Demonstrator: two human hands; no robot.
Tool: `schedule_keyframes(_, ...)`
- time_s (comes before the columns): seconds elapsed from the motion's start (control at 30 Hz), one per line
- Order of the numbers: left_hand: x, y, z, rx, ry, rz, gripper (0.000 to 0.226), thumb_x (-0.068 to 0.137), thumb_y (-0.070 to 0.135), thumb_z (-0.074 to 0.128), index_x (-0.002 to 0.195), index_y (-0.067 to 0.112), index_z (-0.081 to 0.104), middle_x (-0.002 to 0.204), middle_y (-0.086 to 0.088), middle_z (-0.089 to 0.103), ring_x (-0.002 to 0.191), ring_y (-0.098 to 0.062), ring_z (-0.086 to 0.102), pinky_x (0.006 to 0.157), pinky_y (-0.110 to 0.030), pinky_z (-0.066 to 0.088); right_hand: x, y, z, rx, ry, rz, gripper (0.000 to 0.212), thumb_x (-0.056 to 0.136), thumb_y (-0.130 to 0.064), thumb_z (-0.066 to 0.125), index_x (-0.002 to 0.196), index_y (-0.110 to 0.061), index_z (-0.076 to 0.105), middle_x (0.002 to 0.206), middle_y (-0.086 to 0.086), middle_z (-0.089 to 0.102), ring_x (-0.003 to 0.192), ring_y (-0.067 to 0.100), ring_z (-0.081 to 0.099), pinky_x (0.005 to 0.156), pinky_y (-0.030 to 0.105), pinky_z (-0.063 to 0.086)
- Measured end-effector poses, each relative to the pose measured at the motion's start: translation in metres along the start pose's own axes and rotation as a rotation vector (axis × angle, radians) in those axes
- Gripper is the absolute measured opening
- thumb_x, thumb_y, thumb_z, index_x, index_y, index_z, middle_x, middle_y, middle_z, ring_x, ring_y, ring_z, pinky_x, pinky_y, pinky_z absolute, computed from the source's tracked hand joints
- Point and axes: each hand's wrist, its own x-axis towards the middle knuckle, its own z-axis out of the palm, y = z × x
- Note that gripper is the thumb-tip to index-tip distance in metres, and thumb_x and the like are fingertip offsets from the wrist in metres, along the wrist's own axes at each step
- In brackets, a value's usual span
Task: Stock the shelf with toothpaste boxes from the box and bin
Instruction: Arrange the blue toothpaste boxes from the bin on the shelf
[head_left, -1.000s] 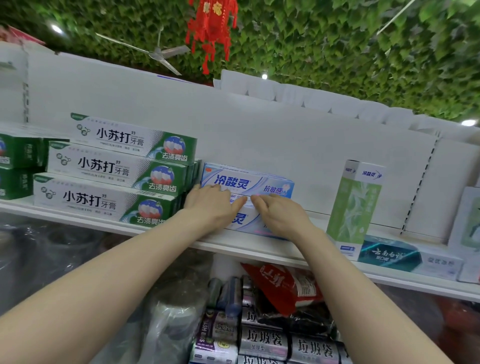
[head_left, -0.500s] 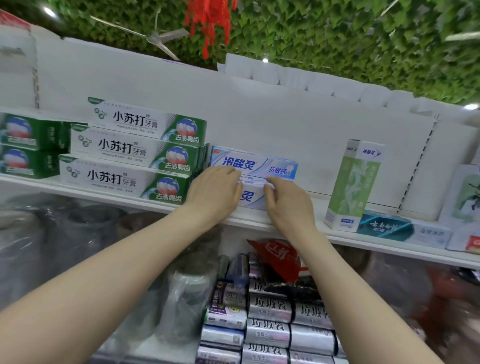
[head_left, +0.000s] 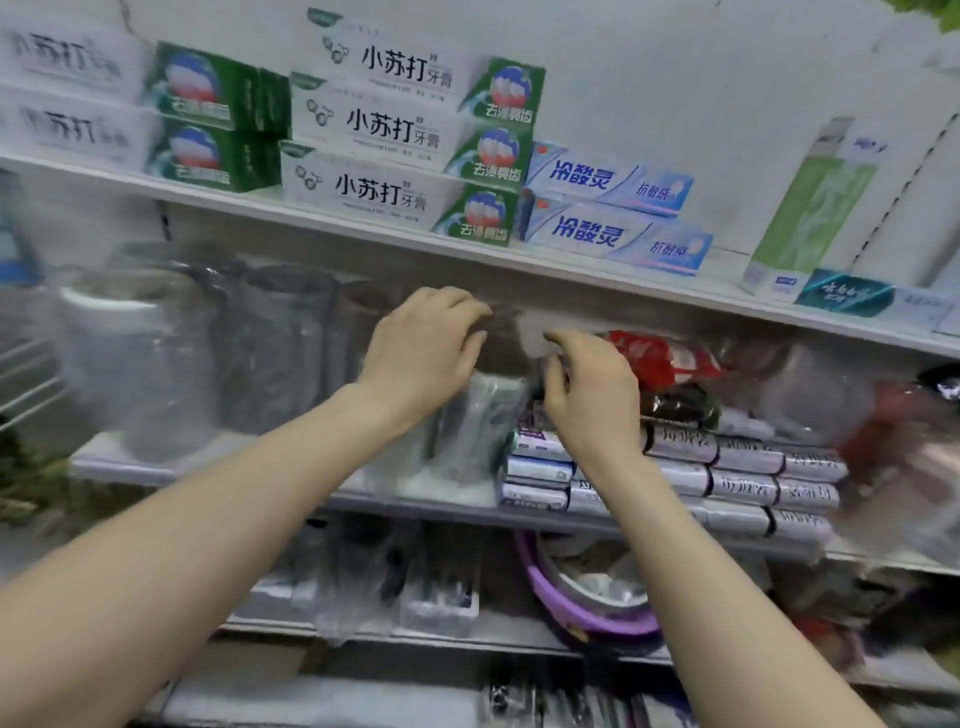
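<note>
While the left hand (head_left: 426, 353) and right hand (head_left: 592, 395) hang loosely curled, empty, below the shelf (head_left: 597, 275), two blue toothpaste boxes (head_left: 613, 213) lie stacked on it: likely light, stiff card, best gripped by the long sides.

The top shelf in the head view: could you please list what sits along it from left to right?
Along it: two-high green-and-white stack → three-high green-and-white stack → two stacked blue boxes → upright pale-green box → flat teal box.
</note>
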Motion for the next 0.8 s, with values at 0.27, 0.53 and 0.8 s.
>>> schedule_keyframes(0.27, -0.129, -0.065, 0.012, -0.038, -0.153, -0.124, 0.026, 0.088, 0.024, 0.06, 0.112, 0.017, 0.068, 0.108, -0.004, 0.067, 0.098, -0.031, 0.059, 0.076, -0.038, 0.049, -0.124, -0.054, 0.06, 0.036, -0.258, 0.022, 0.028, 0.084, -0.006, 0.056, 0.108, -0.008, 0.07, 0.098, 0.009, 0.072, 0.091, 0.03, 0.063, 0.081, 0.036, 0.044)
schedule_keyframes(0.53, -0.251, -0.114, 0.057, -0.033, -0.392, -0.312, 0.032, 0.09, 0.027, 0.058, 0.12, 0.017, 0.065, 0.115, -0.005, 0.065, 0.105, -0.029, 0.058, 0.081, -0.038, 0.049, -0.242, -0.09, 0.141, 0.182, -0.504, 0.086, 0.038, 0.083, -0.004, 0.053, 0.118, -0.009, 0.066, 0.107, 0.007, 0.071, 0.096, 0.027, 0.061, 0.085, 0.037, 0.046)
schedule_keyframes(0.8, -0.371, -0.128, 0.133, -0.07, -0.56, -0.482, 0.038, 0.084, 0.017, 0.064, 0.122, 0.017, 0.062, 0.113, -0.004, 0.063, 0.101, -0.029, 0.059, 0.08, -0.034, 0.044, -0.36, -0.092, 0.21, 0.259, -0.735, 0.195, 0.047, 0.079, 0.005, 0.06, 0.123, -0.009, 0.064, 0.106, 0.009, 0.07, 0.094, 0.03, 0.06, 0.084, 0.038, 0.046)
